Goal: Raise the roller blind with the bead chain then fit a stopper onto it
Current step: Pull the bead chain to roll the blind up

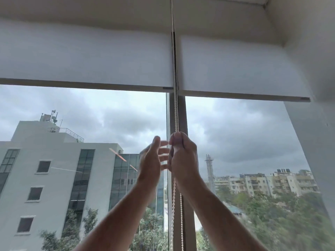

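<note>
**Blind mostly up, stopper not on yet**

L to R: left blind (85, 57) and right blind (241, 67) both sit high, bottom rails in upper third, glass below clear. I'd call the raise nearly done or done. No stopper visible; that step's left.

Left hand (154, 160) open, fingers spread, just beside the chain, blurred. Right hand (183, 153) closed on the bead chain (176, 113).

Chain hangs along the mullion (183, 115) between the blinds, long axis vertical, two strands continuing below the fist.
</note>
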The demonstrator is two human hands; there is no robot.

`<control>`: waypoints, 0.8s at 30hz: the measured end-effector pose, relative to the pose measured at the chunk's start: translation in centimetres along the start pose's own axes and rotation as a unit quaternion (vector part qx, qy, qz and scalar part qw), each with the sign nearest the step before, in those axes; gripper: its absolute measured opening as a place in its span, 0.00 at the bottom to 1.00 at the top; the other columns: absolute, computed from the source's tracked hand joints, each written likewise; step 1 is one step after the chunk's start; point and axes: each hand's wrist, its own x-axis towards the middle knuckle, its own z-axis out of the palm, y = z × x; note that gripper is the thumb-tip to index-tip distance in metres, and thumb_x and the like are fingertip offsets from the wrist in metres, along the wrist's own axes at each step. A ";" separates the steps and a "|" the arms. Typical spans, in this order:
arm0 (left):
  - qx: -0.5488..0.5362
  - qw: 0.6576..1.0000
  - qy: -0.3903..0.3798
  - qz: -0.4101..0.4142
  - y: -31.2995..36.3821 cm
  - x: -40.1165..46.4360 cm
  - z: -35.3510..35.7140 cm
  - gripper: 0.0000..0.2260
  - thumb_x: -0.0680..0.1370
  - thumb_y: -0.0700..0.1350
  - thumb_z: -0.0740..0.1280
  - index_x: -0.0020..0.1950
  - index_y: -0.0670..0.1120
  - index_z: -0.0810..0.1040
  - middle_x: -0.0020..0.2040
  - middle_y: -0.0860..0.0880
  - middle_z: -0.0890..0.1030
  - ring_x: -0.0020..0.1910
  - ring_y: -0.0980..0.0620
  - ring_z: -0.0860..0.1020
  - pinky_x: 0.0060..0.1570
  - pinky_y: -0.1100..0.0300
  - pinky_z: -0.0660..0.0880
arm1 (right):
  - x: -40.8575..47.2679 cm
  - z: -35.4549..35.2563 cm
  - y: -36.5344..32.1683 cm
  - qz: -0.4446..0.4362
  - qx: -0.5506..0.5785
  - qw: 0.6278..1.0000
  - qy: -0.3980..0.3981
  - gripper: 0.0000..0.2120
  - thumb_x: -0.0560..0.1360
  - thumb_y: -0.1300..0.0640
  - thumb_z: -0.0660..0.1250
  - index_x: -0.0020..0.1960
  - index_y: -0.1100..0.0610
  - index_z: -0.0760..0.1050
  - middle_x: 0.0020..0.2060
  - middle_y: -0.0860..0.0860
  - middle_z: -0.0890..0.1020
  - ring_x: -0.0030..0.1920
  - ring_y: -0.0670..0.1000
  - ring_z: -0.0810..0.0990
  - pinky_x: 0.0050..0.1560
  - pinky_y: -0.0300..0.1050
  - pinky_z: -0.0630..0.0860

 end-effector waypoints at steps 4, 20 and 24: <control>0.007 0.998 -0.032 0.047 5.2 2.5 2.4 0.16 0.84 0.53 0.57 0.51 0.45 0.79 0.48 0.43 0.83 0.45 0.48 0.82 0.41 0.56 0.80 | -1.5 -0.9 0.6 -0.016 0.031 0.999 -0.002 0.21 0.83 0.62 0.56 0.32 0.51 0.70 0.24 0.49 0.66 0.25 0.48 0.62 0.27 0.43 0.59; 0.102 0.986 0.064 0.113 7.0 3.3 5.7 0.16 0.76 0.37 0.59 0.31 0.48 0.77 0.25 0.55 0.73 0.26 0.54 0.71 0.30 0.60 0.67 | 1.4 -4.1 -1.7 0.076 0.031 0.992 -0.094 0.27 0.80 0.36 0.49 0.53 0.54 0.78 0.35 0.57 0.80 0.34 0.49 0.81 0.34 0.42 0.80; 0.067 0.990 0.046 0.111 4.2 1.2 5.8 0.17 0.80 0.40 0.59 0.33 0.48 0.80 0.28 0.55 0.80 0.29 0.60 0.78 0.26 0.63 0.75 | 5.0 -4.1 -3.5 0.099 0.064 0.989 -0.085 0.29 0.77 0.32 0.53 0.54 0.53 0.80 0.43 0.52 0.86 0.42 0.47 0.85 0.42 0.47 0.79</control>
